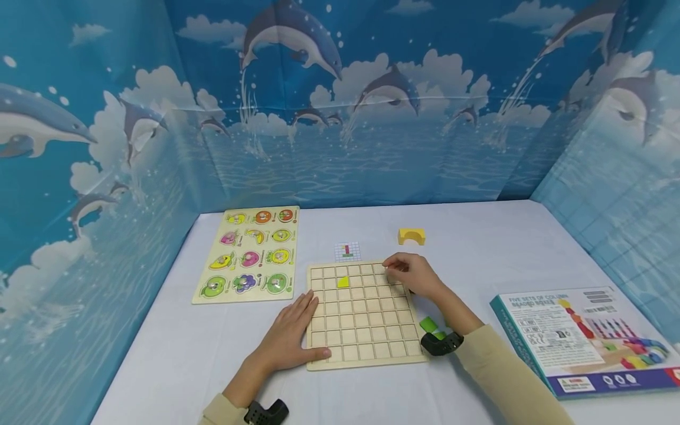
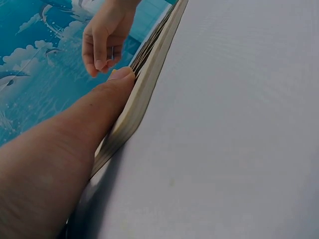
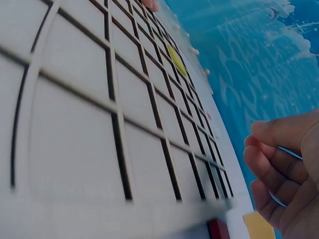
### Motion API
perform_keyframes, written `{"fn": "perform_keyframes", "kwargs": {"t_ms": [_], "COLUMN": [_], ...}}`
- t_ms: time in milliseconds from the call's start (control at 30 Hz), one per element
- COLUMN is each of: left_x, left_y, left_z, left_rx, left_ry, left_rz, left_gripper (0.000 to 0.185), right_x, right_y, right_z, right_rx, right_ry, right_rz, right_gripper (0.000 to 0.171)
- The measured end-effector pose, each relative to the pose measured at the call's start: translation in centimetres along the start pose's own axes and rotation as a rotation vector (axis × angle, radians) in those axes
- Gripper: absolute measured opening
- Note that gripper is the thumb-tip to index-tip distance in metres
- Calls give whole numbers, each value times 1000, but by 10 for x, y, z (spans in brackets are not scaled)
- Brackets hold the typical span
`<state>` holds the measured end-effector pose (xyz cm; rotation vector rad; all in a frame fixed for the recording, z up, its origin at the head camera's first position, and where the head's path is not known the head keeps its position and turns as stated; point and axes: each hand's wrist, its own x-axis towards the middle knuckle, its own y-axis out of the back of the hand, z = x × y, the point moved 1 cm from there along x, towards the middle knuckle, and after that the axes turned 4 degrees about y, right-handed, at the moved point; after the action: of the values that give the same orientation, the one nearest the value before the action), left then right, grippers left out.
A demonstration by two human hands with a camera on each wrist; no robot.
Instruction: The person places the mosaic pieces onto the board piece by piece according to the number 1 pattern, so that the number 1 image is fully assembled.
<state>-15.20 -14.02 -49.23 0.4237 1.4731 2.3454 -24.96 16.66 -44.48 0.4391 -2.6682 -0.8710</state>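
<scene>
Fingers of our left hand [image 1: 291,336] lie flat, steadying the grid board [image 1: 363,316] at centre frame, while our right hand [image 1: 411,274] hovers curled above its upper right corner, grasp unclear.

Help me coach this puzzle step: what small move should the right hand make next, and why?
Probably lower the right hand onto the wooden grid board and set down whatever its curled fingers pinch; the piece itself is hidden. The hand hovers at the board's top right, only one yellow tile is placed, and the left hand steadies the board.
</scene>
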Motion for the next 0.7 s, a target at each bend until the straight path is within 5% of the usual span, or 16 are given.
{"fn": "perform_keyframes", "kwargs": {"t_ms": [700], "left_x": [0], "left_y": [2], "left_z": [1], "left_rx": [-9], "left_ry": [3], "left_rz": [2], "left_gripper": [105], "right_x": [-25], "right_y": [45], "right_z": [38], "right_rx": [-73], "right_ry": [-267], "right_rz": [200], "right_gripper": [24]}}
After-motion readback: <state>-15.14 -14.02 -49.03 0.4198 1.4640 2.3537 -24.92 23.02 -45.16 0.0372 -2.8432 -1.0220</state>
